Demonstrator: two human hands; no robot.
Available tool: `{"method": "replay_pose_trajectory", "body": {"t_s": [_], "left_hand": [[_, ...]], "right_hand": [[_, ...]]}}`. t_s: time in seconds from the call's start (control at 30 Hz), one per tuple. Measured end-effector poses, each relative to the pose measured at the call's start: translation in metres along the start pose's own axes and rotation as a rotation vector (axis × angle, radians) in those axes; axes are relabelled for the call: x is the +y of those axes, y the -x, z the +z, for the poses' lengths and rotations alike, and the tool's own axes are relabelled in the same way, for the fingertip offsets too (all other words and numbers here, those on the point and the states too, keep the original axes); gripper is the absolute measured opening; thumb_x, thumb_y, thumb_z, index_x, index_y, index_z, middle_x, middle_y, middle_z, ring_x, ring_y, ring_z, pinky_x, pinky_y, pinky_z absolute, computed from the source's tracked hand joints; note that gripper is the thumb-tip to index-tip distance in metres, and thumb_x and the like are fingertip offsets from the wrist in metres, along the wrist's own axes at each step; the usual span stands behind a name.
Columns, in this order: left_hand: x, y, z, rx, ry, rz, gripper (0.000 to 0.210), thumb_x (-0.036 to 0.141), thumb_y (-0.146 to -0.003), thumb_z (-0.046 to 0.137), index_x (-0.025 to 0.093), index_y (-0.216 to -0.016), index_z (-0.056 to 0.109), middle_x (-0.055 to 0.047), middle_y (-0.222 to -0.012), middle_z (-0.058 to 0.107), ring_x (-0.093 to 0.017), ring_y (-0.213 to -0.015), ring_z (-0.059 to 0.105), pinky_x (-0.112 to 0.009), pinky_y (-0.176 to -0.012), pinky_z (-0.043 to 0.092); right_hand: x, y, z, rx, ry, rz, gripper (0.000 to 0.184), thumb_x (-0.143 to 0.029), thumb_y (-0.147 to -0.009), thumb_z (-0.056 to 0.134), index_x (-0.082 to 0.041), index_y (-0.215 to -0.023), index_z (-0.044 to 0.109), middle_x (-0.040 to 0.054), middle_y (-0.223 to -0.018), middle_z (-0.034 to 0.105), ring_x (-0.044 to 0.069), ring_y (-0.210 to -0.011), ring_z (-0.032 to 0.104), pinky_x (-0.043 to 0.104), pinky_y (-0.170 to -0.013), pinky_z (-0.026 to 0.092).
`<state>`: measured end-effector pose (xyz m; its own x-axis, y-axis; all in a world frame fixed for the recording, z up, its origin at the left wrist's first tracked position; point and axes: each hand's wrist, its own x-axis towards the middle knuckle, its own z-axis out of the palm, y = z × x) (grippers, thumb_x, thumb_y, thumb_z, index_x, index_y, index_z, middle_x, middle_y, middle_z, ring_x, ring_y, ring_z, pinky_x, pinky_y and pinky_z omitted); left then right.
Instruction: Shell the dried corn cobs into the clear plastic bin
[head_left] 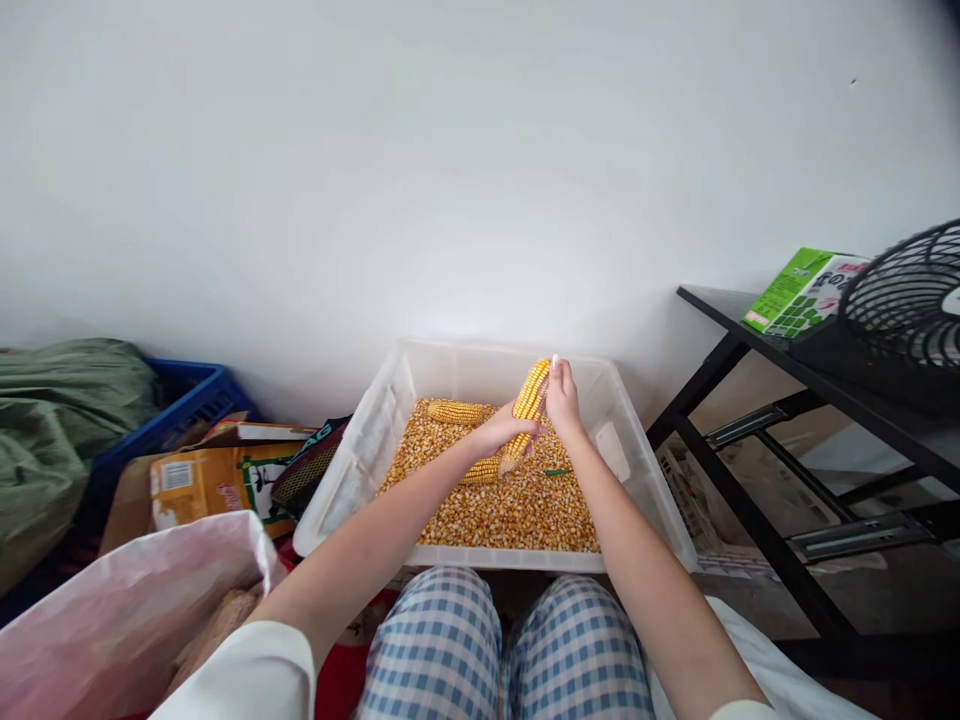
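Note:
An ear of corn (pixel 531 392) with yellow kernels is held tilted above a white plastic bin (pixel 345 490). My left hand (pixel 507 430) is wrapped round its lower part. My right hand (pixel 562 395) is closed against the upper right side of the same ear, its thumb near the tip. Loose corn kernels (pixel 480 520) cover the floor of the bin. Two more ears lie on them: one corn ear (pixel 455 411) toward the back left, and another corn ear (pixel 481 470) just under my left hand. A small green strip (pixel 556 472) rests on the kernels below my right hand.
To the right stands a black table (pixel 739 312) with a green and white box (pixel 802 292) and a black fan (pixel 911 300) on it. At left are a blue crate (pixel 202 385), a yellow package (pixel 202 487) and a pinkish-white sack (pixel 150 590). A white wall (pixel 480 180) rises behind the bin.

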<state>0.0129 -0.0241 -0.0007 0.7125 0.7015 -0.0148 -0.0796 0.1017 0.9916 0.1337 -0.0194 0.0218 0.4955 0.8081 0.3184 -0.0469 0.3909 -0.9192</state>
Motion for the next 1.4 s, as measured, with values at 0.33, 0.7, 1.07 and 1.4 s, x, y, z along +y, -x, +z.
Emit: {"method": "replay_pose_trajectory", "body": {"t_s": [0.33, 0.7, 1.07, 1.4], "left_hand": [[-0.009, -0.005, -0.01, 0.067, -0.106, 0.03, 0.056, 0.018, -0.058, 0.067, 0.014, -0.109, 0.043, -0.002, -0.08, 0.052, -0.01, -0.058, 0.049, -0.023, -0.046, 0.045], [-0.012, -0.005, -0.024, -0.02, -0.101, 0.044, 0.055, 0.019, -0.059, 0.066, 0.013, -0.109, 0.044, -0.003, -0.079, 0.053, -0.01, -0.055, 0.048, -0.025, -0.045, 0.044], [-0.006, -0.006, -0.026, 0.038, -0.34, 0.053, 0.051, 0.027, -0.063, 0.064, 0.014, -0.108, 0.044, -0.004, -0.082, 0.056, -0.014, -0.061, 0.053, -0.027, -0.052, 0.045], [-0.005, -0.004, 0.01, 0.389, -1.228, 0.099, 0.044, 0.03, -0.061, 0.061, 0.018, -0.099, 0.042, -0.007, -0.078, 0.062, -0.025, -0.072, 0.06, -0.03, -0.061, 0.042]], "right_hand": [[0.005, -0.012, -0.001, -0.162, -0.3, 0.354, 0.03, -0.041, -0.082, 0.041, -0.018, -0.077, 0.06, -0.001, -0.068, 0.063, 0.011, -0.057, 0.057, 0.021, -0.051, 0.044], [0.016, -0.014, -0.01, -0.26, 0.065, 0.134, 0.034, -0.051, -0.074, 0.049, -0.02, -0.082, 0.061, -0.001, -0.07, 0.061, 0.01, -0.057, 0.051, 0.02, -0.05, 0.042], [0.012, -0.012, -0.007, -0.232, 0.042, 0.252, 0.036, -0.055, -0.075, 0.046, -0.024, -0.088, 0.058, -0.0017, -0.075, 0.061, 0.012, -0.058, 0.055, 0.025, -0.051, 0.046], [0.005, -0.007, -0.001, 0.298, -0.472, 0.532, 0.05, -0.058, -0.08, 0.019, -0.018, -0.066, 0.046, 0.0036, -0.053, 0.057, 0.018, -0.051, 0.059, 0.035, -0.053, 0.051]]}}
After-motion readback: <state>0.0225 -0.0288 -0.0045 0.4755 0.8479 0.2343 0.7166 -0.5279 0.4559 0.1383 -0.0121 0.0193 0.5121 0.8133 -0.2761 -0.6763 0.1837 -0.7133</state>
